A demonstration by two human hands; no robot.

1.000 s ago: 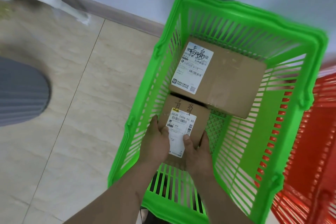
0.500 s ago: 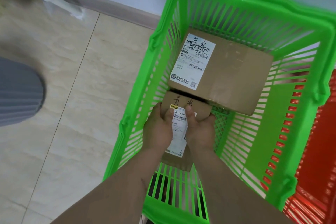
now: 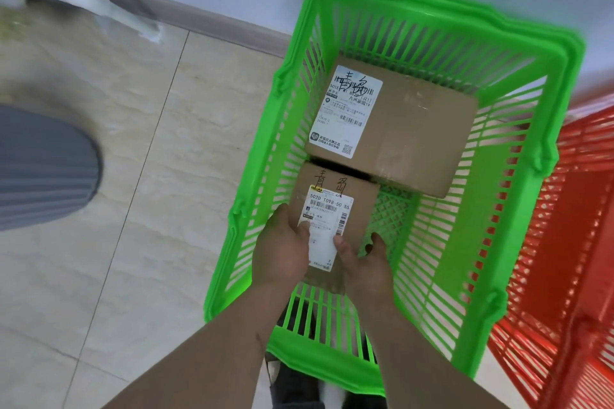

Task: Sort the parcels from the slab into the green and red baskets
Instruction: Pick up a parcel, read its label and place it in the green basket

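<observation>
A green basket (image 3: pixel 545 149) stands on the floor by the wall. Inside it, a large brown parcel (image 3: pixel 415 129) with a white label lies at the far end. A smaller brown parcel (image 3: pixel 349 199) with a white label and handwriting sits just in front of it, its far edge tucked under the large one. My left hand (image 3: pixel 282 249) grips the small parcel's left side, thumb on the label. My right hand (image 3: pixel 362 259) holds its right side, thumb on the label's edge. The red basket (image 3: pixel 584 242) stands right beside the green one.
Beige floor tiles (image 3: pixel 149 209) spread out to the left. A grey ribbed object (image 3: pixel 40 166) lies at the left edge. A white blurred shape (image 3: pixel 96 7) runs along the skirting at the top left. The wall stands just behind the baskets.
Both hands have slid back toward me along the small parcel, so more of its label shows. The parcel stays low in the green basket against the large one.
</observation>
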